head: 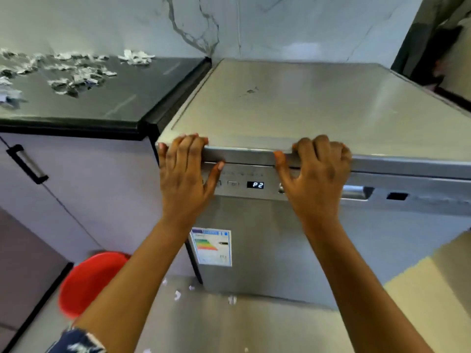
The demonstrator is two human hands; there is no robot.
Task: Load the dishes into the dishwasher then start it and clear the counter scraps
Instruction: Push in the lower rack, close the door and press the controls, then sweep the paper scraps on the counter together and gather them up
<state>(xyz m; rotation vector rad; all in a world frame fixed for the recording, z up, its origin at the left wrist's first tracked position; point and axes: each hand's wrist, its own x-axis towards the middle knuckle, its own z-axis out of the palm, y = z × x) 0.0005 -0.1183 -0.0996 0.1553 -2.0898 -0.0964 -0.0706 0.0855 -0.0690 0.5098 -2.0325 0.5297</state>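
The stainless dishwasher (267, 250) stands with its door closed, and its display (255, 184) reads P2. My left hand (183, 171) hooks its fingers over the front left corner of the dishwasher's top (305, 103), with the thumb on the control panel. My right hand (316, 174) curls its fingers over the same front edge further right, partly covering the door handle (356, 193). Torn white paper scraps (76, 75) lie scattered on the black counter (127, 98) at the left. No dishes are in view.
A red bin (86, 281) stands on the floor below the counter, beside my left forearm. A few paper scraps (178, 294) lie on the floor in front of the dishwasher. A cabinet door with a black handle (26, 164) is at the left. Marble wall behind.
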